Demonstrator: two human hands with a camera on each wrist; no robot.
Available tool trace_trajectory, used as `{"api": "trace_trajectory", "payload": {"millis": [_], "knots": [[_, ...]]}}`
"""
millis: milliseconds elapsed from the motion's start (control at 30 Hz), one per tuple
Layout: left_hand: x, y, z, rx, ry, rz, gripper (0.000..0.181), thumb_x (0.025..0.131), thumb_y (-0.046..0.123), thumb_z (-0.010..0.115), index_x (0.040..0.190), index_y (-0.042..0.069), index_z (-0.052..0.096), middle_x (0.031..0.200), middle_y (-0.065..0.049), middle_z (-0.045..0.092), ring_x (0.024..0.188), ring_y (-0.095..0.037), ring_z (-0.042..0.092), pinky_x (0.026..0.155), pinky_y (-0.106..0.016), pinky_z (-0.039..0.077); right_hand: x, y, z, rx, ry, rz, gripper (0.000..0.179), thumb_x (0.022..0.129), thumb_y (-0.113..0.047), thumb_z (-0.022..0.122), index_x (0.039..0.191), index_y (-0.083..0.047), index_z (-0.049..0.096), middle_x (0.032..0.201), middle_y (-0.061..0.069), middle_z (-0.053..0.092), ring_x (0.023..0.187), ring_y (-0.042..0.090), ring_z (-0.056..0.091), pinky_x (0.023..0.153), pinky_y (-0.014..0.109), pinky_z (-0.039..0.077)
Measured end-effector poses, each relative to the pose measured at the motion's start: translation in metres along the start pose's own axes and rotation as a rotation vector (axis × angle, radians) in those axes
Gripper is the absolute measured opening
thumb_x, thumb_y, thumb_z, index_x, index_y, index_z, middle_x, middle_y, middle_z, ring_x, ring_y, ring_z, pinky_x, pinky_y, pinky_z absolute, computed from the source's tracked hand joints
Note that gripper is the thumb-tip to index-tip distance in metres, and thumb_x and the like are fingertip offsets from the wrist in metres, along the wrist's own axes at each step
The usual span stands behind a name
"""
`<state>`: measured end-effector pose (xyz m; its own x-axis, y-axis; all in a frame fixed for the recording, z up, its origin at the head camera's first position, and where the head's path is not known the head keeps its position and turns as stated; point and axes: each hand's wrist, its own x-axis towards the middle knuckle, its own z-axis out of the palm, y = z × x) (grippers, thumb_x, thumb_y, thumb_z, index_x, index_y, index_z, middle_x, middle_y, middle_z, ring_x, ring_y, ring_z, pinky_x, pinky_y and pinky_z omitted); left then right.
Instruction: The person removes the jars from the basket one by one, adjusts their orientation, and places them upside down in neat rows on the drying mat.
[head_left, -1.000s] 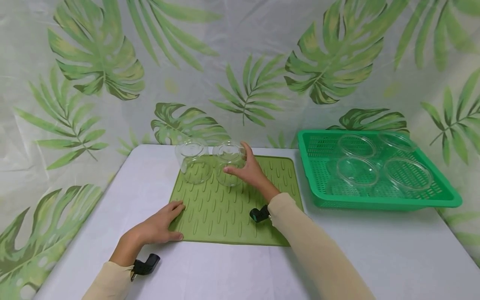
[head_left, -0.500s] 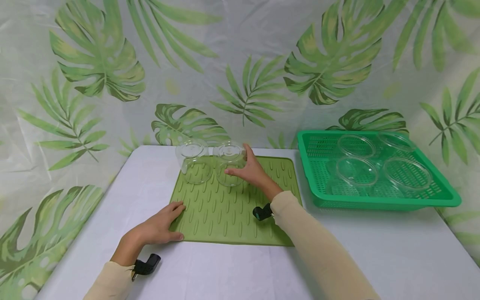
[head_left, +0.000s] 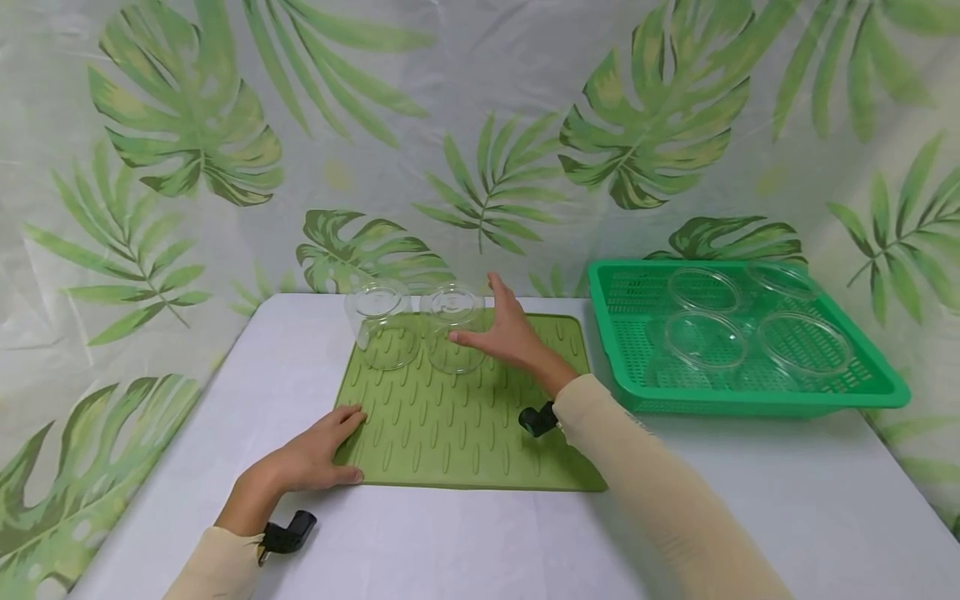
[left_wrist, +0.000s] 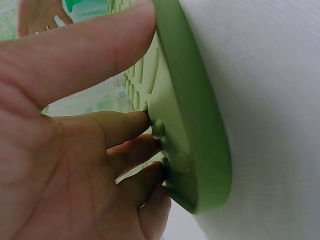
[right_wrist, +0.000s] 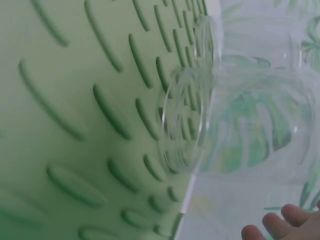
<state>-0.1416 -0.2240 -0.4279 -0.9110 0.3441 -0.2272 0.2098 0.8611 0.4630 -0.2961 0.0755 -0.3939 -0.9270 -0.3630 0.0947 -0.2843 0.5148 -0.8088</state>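
Note:
Two clear glass cups stand upside down, side by side, on the far part of a green ribbed drying mat (head_left: 450, 433). My right hand (head_left: 513, 333) is spread just right of the nearer-to-centre cup (head_left: 452, 342), with thumb and fingers apart. In the right wrist view, a gap separates the fingertips (right_wrist: 280, 225) from that glass cup (right_wrist: 250, 125). To its left stands the other glass cup (head_left: 381, 337). My left hand (head_left: 311, 454) rests at the mat's front left corner. Seen from the left wrist, its straight thumb and fingertips touch the mat (left_wrist: 200, 150).
A green plastic basket (head_left: 765, 402) stands to the right of the mat. Several clear glass cups (head_left: 705, 340) sit inside it, mouths up. The table has a white cloth (head_left: 435, 542), and a leaf-patterned curtain (head_left: 337, 125) hangs behind it.
My right hand has let go of the cup; its fingers have spread and drawn back slightly to the right. Both cups and my left hand stay in place.

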Motion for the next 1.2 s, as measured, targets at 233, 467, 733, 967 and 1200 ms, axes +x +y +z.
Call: {"api": "trace_trajectory", "payload": {"millis": [233, 467, 733, 967, 1200], "knots": [[-0.001, -0.003, 0.0, 0.004, 0.011, 0.025, 0.084, 0.085, 0.026, 0.077, 0.15, -0.005, 0.035, 0.158, -0.025, 0.029, 0.146, -0.051, 0.026, 0.114, -0.064, 0.032, -0.009, -0.009, -0.019, -0.105, 0.024, -0.023, 0.109, 0.084, -0.051, 0.074, 0.161, -0.024, 0.002, 0.167, 0.01, 0.016, 0.155, 0.035, 0.016, 0.119, 0.063, 0.027], [-0.003, -0.003, -0.001, 0.01, 0.001, 0.041, 0.086, 0.086, 0.031, 0.077, 0.151, -0.004, 0.034, 0.158, -0.025, 0.029, 0.146, -0.051, 0.025, 0.113, -0.064, 0.032, -0.035, -0.024, -0.055, -0.469, 0.006, -0.227, 0.104, 0.084, -0.05, 0.074, 0.159, -0.01, 0.015, 0.164, 0.017, 0.021, 0.15, 0.04, 0.026, 0.117, 0.064, 0.03], [-0.003, -0.002, -0.002, 0.008, -0.008, 0.041, 0.085, 0.085, 0.031, 0.077, 0.151, -0.004, 0.035, 0.158, -0.025, 0.029, 0.146, -0.051, 0.025, 0.113, -0.064, 0.032, -0.069, -0.037, -0.115, -0.613, 0.027, -0.31, 0.1, 0.084, -0.043, 0.078, 0.158, -0.007, 0.021, 0.164, 0.02, 0.019, 0.149, 0.044, 0.023, 0.115, 0.068, 0.026], [-0.005, -0.005, 0.001, 0.033, 0.004, 0.061, 0.085, 0.086, 0.036, 0.076, 0.15, -0.004, 0.037, 0.16, -0.025, 0.028, 0.147, -0.051, 0.023, 0.114, -0.064, 0.031, -0.095, -0.028, -0.151, -0.627, 0.045, -0.276, 0.091, 0.086, -0.035, 0.077, 0.157, -0.008, 0.025, 0.163, 0.021, 0.02, 0.147, 0.048, 0.024, 0.113, 0.07, 0.026], [-0.005, -0.003, 0.001, 0.069, 0.014, 0.072, 0.086, 0.084, 0.037, 0.077, 0.149, -0.005, 0.038, 0.158, -0.027, 0.029, 0.146, -0.052, 0.025, 0.114, -0.064, 0.032, -0.125, -0.008, -0.19, -0.649, 0.083, -0.234, 0.089, 0.084, -0.029, 0.08, 0.154, -0.004, 0.03, 0.161, 0.024, 0.024, 0.142, 0.052, 0.028, 0.107, 0.072, 0.03]]}}
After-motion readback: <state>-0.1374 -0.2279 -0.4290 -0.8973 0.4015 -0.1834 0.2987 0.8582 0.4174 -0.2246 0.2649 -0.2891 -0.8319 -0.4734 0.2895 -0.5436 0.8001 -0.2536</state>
